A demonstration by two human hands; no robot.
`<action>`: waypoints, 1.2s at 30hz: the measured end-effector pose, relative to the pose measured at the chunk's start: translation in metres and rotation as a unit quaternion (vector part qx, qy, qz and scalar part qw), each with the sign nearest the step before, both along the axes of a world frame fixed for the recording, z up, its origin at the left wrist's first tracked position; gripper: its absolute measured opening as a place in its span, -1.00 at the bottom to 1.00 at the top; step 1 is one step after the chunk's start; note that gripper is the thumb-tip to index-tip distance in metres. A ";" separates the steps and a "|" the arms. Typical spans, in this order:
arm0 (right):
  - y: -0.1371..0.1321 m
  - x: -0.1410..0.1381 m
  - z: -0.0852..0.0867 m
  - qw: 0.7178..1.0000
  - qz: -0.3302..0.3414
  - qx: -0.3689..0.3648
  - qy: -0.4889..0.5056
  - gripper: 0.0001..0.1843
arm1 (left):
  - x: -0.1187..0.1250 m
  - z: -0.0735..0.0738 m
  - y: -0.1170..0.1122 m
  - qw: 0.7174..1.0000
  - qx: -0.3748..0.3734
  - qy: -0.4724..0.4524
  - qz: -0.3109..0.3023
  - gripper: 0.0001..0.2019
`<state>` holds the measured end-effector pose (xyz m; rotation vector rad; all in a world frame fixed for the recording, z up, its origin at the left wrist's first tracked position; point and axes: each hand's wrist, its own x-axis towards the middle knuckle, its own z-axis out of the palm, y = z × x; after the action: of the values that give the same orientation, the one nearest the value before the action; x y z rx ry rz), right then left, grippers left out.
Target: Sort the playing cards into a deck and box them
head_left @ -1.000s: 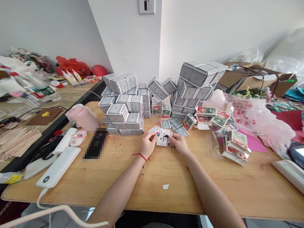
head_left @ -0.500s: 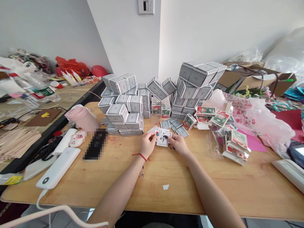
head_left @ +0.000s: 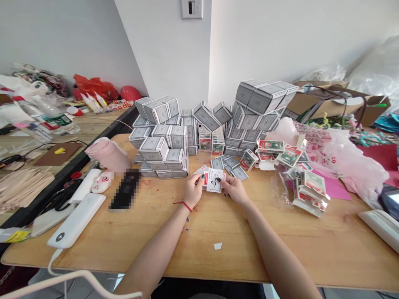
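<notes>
My left fingers (head_left: 196, 178) and right fingers (head_left: 223, 182) pinch the cards (head_left: 213, 185) from either side, in front of the stacks (head_left: 174, 159) on the surface (head_left: 174, 236). I'd judge this as sorting; parting them calls for light, even pressure.

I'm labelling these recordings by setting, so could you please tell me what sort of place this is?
Probably a craft workspace: the table bears stacked blocks and loose cards, with a heap of sticks to the left.

The left wrist (head_left: 190, 199) wears 1 red cord (head_left: 187, 206).
</notes>
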<state>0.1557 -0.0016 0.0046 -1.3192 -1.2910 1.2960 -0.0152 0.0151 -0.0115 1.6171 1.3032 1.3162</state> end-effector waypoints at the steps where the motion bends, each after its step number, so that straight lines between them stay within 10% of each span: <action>1: 0.000 0.000 0.000 1.000 0.000 0.001 -0.001 -0.56 | 0.000 0.000 0.000 1.000 0.001 -0.001 -0.001 -0.80; 26: 0.001 0.005 0.000 1.000 0.003 0.006 -0.011 -0.55 | -0.005 0.017 -0.005 0.987 -0.082 -0.096 -0.096 -0.79; 36: -0.001 0.006 0.004 1.000 0.021 0.010 0.012 -0.53 | -0.017 0.021 0.007 0.887 -0.283 -0.264 -0.252 -0.70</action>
<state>0.1622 -0.0028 0.0085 -1.2647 -1.3182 1.3206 -0.0322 0.0216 0.0099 0.9852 0.7510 0.8478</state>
